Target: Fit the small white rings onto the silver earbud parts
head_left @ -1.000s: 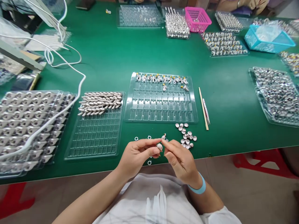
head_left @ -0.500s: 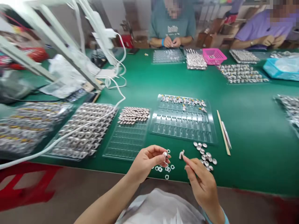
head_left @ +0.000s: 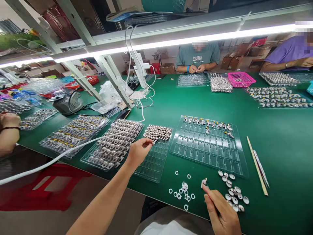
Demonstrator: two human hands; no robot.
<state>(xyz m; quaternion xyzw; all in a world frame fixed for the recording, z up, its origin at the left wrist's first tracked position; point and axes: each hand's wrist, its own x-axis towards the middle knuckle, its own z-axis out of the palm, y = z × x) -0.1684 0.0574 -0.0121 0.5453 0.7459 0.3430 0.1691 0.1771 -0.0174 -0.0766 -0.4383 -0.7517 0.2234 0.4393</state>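
Note:
My left hand reaches over the clear tray of small silvery parts. Its thumb and fingers pinch a small silvery part at the front edge of the rows. Near the table's front, my right hand pinches a small white curved piece, like an earbud shell. Thin white rings lie scattered left of the right hand. Several round silvery caps lie just to its right. Behind them is a larger clear tray with small white and yellow parts in its back row.
Two full trays of parts stand to the left, with a white cable running across them. A wooden stick and tweezers lie right. A pink basket stands across the table, where two people sit. Another person's hand is at far left.
My left hand has moved from beside my right hand leftward to the tray of silvery parts. My right hand still holds the white piece. The view has tilted up and turned left.

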